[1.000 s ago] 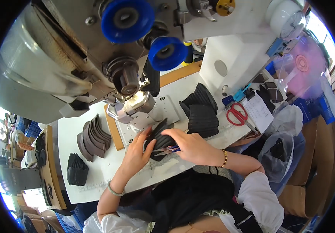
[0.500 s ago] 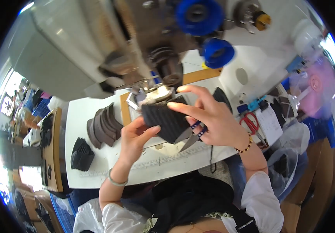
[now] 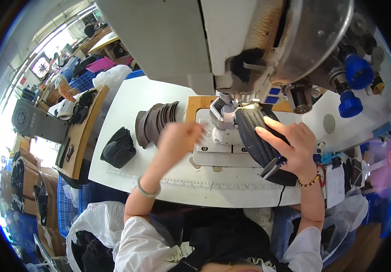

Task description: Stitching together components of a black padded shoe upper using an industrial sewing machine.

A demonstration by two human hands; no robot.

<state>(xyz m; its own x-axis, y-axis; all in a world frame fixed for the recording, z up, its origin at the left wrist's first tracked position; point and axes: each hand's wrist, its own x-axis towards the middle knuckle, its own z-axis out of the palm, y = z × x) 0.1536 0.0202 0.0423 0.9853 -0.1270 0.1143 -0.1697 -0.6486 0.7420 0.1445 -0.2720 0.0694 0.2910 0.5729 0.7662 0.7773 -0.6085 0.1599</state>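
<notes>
My right hand (image 3: 290, 147) lies on a black padded piece with rows of stitching (image 3: 255, 138), its index and middle fingers stretched over the surface. Small scissors with blue handles (image 3: 273, 167) are tucked in the same hand, blades sticking out toward me. The far end of the black piece sits beside the lit needle area of a sewing machine (image 3: 250, 97). Smeared by motion, my left hand (image 3: 181, 140) is over the table, nearest to a fanned stack of grey-brown curved pieces (image 3: 152, 124). Whether it holds anything cannot be made out.
The machine head (image 3: 168, 41) overhangs the white table (image 3: 177, 197). Folded black pieces (image 3: 119, 148) lie at the left. A ruler strip (image 3: 213, 185) runs along the front. Red-handled scissors (image 3: 322, 176) and paper (image 3: 335, 186) are at the right; a plastic bag (image 3: 93, 222) hangs below left.
My left hand has let go of the black piece and moved left toward the curved pieces. My right hand has laid the piece down by the needle area. The view has shifted.
</notes>
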